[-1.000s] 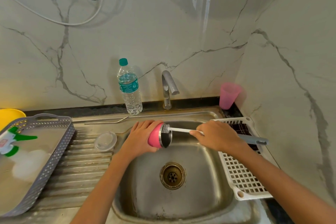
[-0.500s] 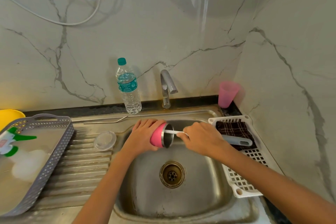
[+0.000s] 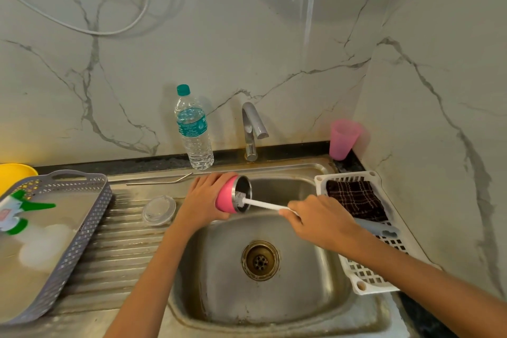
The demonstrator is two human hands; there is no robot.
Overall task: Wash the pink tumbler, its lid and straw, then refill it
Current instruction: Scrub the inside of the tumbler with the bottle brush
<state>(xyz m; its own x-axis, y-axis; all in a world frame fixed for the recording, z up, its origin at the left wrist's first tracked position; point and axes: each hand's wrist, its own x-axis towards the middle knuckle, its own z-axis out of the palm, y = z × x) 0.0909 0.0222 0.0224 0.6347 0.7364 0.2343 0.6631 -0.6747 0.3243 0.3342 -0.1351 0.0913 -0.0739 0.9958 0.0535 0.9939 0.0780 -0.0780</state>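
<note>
My left hand (image 3: 204,202) grips the pink tumbler (image 3: 227,198), which lies on its side over the back left of the sink (image 3: 274,318) with its steel mouth turned right. My right hand (image 3: 321,221) holds a white bottle brush (image 3: 262,203) by its handle. The bristle head sits just inside the tumbler's mouth. The clear lid (image 3: 159,210) lies flat on the ribbed drainboard left of the sink. A bent metal straw (image 3: 162,181) rests along the sink's back rim.
A water bottle (image 3: 194,132) and the tap (image 3: 252,129) stand behind the sink, a pink plastic cup (image 3: 344,138) in the corner. A white rack (image 3: 365,280) with a dark checked cloth (image 3: 356,199) sits at the right. A grey basket (image 3: 79,230) with a spray bottle (image 3: 16,214) is at the left.
My right hand pushed the brush deep into the tumbler, then drew it back to the right, so the bristle head is at the mouth again. The tumbler has tilted slightly.
</note>
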